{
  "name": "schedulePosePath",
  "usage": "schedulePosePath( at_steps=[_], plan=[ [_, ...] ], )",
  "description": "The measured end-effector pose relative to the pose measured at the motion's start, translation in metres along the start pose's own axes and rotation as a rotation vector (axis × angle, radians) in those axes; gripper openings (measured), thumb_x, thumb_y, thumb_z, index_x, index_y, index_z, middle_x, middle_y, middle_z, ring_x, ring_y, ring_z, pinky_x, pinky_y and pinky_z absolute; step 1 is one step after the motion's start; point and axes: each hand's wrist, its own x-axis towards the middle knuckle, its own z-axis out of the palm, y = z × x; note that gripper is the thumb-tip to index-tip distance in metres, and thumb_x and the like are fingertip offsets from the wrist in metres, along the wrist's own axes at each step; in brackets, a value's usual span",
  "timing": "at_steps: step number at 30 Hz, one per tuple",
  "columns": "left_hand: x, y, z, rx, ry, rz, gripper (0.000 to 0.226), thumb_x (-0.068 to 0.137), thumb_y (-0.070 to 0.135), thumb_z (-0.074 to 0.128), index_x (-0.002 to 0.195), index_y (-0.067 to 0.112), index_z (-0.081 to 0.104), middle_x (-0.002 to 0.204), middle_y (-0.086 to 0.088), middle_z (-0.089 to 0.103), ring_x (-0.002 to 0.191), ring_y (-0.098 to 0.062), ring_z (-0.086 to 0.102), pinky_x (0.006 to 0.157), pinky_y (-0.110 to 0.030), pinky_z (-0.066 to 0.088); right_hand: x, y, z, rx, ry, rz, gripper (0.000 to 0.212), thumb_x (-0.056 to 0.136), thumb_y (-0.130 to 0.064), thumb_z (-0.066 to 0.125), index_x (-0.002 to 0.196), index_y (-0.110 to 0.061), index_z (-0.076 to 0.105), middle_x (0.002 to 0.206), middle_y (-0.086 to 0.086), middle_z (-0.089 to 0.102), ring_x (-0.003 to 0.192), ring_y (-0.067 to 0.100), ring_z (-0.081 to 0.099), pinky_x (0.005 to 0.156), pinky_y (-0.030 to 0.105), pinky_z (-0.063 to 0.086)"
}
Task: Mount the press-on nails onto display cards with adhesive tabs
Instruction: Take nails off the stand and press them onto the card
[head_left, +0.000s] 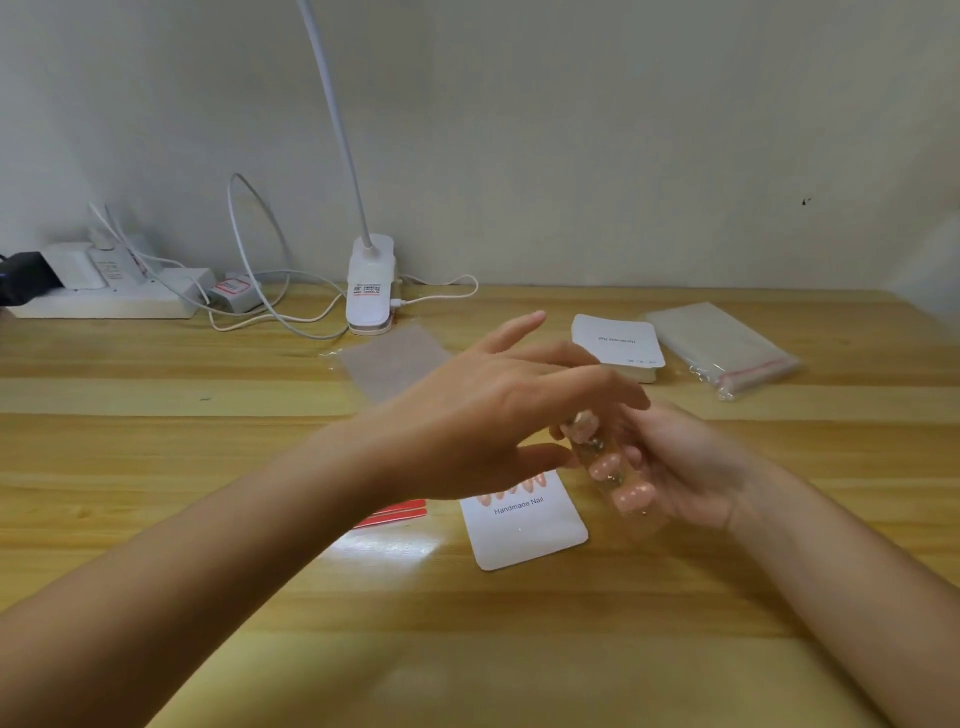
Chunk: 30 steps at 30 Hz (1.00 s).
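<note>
Forearms reach in from the near edge over the worktop (156, 467). From the left: the left hand (483, 415) hovers with fingers (514, 325) spread wide, holding nothing I can make out. Below it lies the display card (524, 525), a few nails already along its top. The right hand (685, 467) holds a clear strip of press-on nails (618, 473). Best to lift one nail cleanly and press it squarely beside the others.
</note>
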Motion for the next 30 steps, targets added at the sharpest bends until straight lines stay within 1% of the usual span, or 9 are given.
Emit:
schedulePosePath(
  at_steps=[3,7,9,12,17,20,23,27,30],
  plan=[
    [-0.012,-0.006,0.002,-0.093,0.060,-0.150,0.061,0.077,0.018,0.073,0.131,0.020,0.046,0.128,0.006,0.050,0.123,-0.008,0.037,0.108,-0.028,0.026,0.003,0.000,0.000,0.100,-0.006,-0.074,0.023,0.088,-0.023,0.046,0.091,-0.005,0.059,0.060,0.001,0.061,0.044,0.007,0.054,0.035,0.016,0.042],
    [-0.040,-0.014,0.008,-0.297,0.056,-0.526,0.073,0.078,0.009,0.068,0.134,0.031,0.028,0.128,0.011,0.037,0.120,-0.006,0.038,0.101,-0.021,0.032,0.011,0.005,-0.005,0.060,0.082,-0.223,0.033,0.079,-0.031,0.050,0.099,-0.012,0.069,0.098,0.009,0.063,0.079,0.022,0.052,0.069,0.028,0.055],
    [-0.048,-0.013,0.010,-0.495,-0.004,-0.653,0.066,0.075,0.018,0.074,0.125,0.037,0.035,0.117,0.010,0.048,0.109,0.001,0.046,0.094,-0.015,0.037,0.014,0.007,-0.005,0.063,0.162,-0.280,0.034,0.079,-0.029,0.052,0.104,-0.008,0.064,0.106,0.013,0.061,0.071,0.015,0.060,0.062,0.024,0.057],
    [-0.045,-0.007,0.012,-0.769,0.008,-0.818,0.059,0.053,0.053,0.072,0.107,0.042,0.051,0.097,0.014,0.061,0.089,0.010,0.056,0.075,-0.003,0.042,0.017,0.014,-0.005,0.057,0.203,-0.356,0.023,0.087,-0.023,0.049,0.101,-0.010,0.062,0.092,0.005,0.069,0.071,0.012,0.068,0.060,0.022,0.055],
    [-0.038,-0.013,0.025,-0.992,0.318,-0.951,0.030,0.058,0.031,0.072,0.085,0.019,0.068,0.078,0.005,0.070,0.071,0.001,0.065,0.064,-0.009,0.048,0.018,0.021,-0.006,0.021,0.162,-0.412,0.029,0.077,-0.022,0.053,0.104,-0.012,0.059,0.094,0.000,0.072,0.088,0.017,0.069,0.069,0.022,0.055],
    [-0.043,-0.019,0.027,-0.872,0.356,-0.946,0.021,0.064,0.017,0.078,0.082,0.016,0.068,0.074,0.005,0.068,0.064,0.004,0.059,0.060,-0.006,0.044,0.016,0.018,-0.014,-0.074,0.205,-0.431,0.036,0.074,-0.017,0.058,0.109,-0.019,0.056,0.096,0.002,0.071,0.089,0.020,0.069,0.072,0.023,0.055],
    [-0.049,-0.020,0.027,-0.609,0.335,-0.858,0.015,0.069,0.015,0.078,0.081,0.014,0.070,0.072,0.006,0.067,0.069,0.006,0.058,0.065,-0.004,0.040,0.011,0.012,-0.023,-0.463,0.285,-0.481,0.027,0.079,-0.006,0.062,0.101,-0.021,0.061,0.091,0.001,0.070,0.078,0.011,0.070,0.067,0.016,0.053],
    [-0.055,-0.019,0.030,-0.433,0.248,-0.783,0.025,0.070,0.021,0.078,0.069,0.034,0.057,0.080,0.010,0.069,0.084,-0.007,0.062,0.090,-0.037,0.043,0.005,0.011,-0.032,-1.047,0.367,-0.524,0.031,0.072,-0.013,0.075,0.084,-0.039,0.064,0.078,-0.022,0.066,0.076,-0.004,0.059,0.071,0.005,0.043],
    [-0.055,-0.019,0.034,-0.388,0.202,-0.805,0.018,0.067,0.025,0.079,0.072,0.029,0.062,0.083,0.014,0.064,0.092,-0.014,0.059,0.092,-0.052,0.039,0.006,0.011,-0.033,-1.239,0.380,-0.552,0.030,0.073,-0.021,0.074,0.084,-0.045,0.060,0.090,-0.022,0.061,0.089,-0.007,0.051,0.073,0.001,0.034]
  ],
)
